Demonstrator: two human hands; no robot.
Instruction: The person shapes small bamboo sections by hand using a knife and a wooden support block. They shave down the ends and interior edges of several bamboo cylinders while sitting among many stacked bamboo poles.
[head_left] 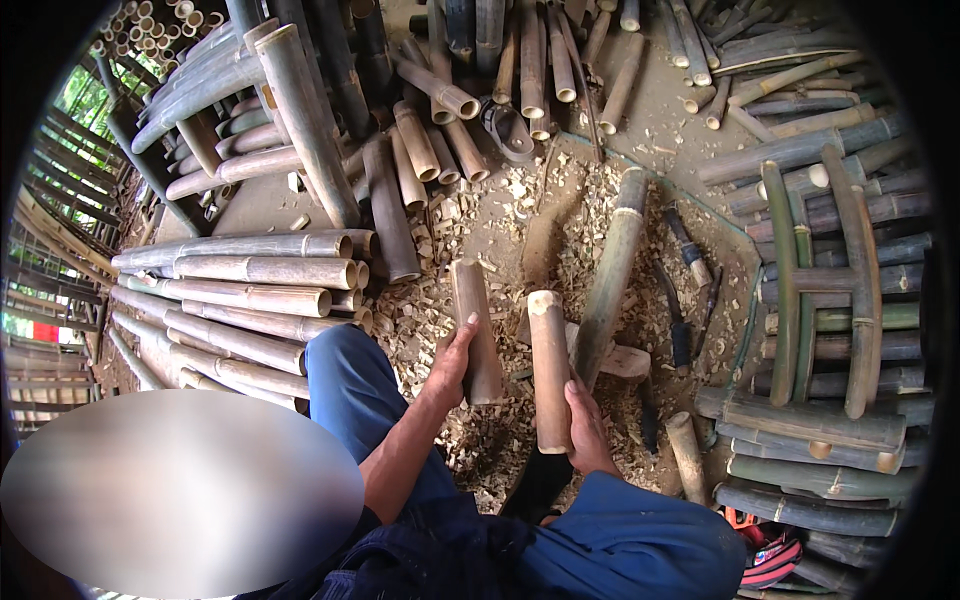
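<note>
My left hand [457, 358] is closed around a short brown bamboo piece [475, 325], held upright between my knees. In my right hand [590, 428] is a second short bamboo piece [548, 365], paler, with a light cut end at its top. The two pieces are side by side and apart. Just beyond the right-hand piece, a long greenish bamboo pole [612, 270] slants away from me. Under its near end lies a pale wooden block [625, 362], partly hidden.
Wood chips [490, 230] cover the ground. Stacked bamboo poles [260, 270] lie at left, more bamboo [840, 260] at right. Dark-handled tools [690, 250] lie right of the slanting pole. A bamboo frame [820, 280] rests on the right stack; a short bamboo piece [686, 455] stands by my right knee.
</note>
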